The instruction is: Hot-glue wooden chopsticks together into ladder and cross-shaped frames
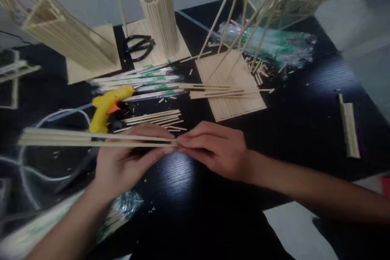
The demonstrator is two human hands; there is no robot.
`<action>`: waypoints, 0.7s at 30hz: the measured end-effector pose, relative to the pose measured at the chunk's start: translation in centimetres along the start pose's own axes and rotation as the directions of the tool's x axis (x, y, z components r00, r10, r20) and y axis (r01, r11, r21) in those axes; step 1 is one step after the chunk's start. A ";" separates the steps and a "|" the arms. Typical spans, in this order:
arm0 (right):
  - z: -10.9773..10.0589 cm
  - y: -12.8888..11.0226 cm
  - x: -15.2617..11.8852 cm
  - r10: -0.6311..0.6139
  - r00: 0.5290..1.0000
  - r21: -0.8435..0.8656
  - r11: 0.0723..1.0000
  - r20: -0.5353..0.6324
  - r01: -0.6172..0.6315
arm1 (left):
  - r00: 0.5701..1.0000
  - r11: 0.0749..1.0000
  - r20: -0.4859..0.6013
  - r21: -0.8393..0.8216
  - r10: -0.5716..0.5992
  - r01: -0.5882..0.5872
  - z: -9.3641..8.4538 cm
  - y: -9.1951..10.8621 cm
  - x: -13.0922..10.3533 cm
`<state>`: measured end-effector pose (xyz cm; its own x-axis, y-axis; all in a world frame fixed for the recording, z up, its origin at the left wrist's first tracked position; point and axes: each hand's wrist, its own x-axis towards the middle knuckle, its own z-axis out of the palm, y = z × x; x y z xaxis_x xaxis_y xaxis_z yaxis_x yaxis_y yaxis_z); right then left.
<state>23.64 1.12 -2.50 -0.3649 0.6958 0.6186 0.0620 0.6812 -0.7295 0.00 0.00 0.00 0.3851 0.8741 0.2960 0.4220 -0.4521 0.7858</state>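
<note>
Head view: both hands' grips, left hand [128, 162] and right hand [213, 148], pinching bamboo sticks [91, 138], yellow glue gun [106, 105] just behind.

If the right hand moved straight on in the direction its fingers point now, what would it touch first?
The right hand points leftward, and its fingertips already meet the left hand at the end of the bamboo sticks; those come first.

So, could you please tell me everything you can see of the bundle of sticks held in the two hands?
The bundle of sticks is a few long, thin, pale sticks that look like bamboo or wood, lying nearly level and pointing to the left above the black table. The left hand grips them from beneath near their right end, and the right hand pinches the tips. Their far ends pass in front of the yellow glue gun.
</note>
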 end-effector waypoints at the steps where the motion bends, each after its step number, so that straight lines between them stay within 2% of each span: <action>1: 0.0 0.0 0.1 0.004 1.000 -0.008 1.000 0.008 -0.004 | 1.000 1.000 -0.007 0.000 -0.023 0.023 0.0 0.1 -0.1; 5: -0.1 -0.1 0.2 0.014 1.000 -0.021 1.000 0.021 -0.014 | 0.997 0.997 -0.026 -0.005 -0.074 0.074 0.0 0.5 -0.4; 21: -0.2 0.0 0.3 0.148 0.988 0.013 0.989 0.035 -0.148 | 0.993 0.993 -0.019 -0.019 -0.117 0.116 0.1 0.6 -0.3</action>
<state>23.68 1.38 -2.22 -0.3844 0.7803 0.4934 0.1035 0.5675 -0.8168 0.19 -0.60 0.35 0.3178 0.9240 0.2126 0.4480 -0.3439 0.8253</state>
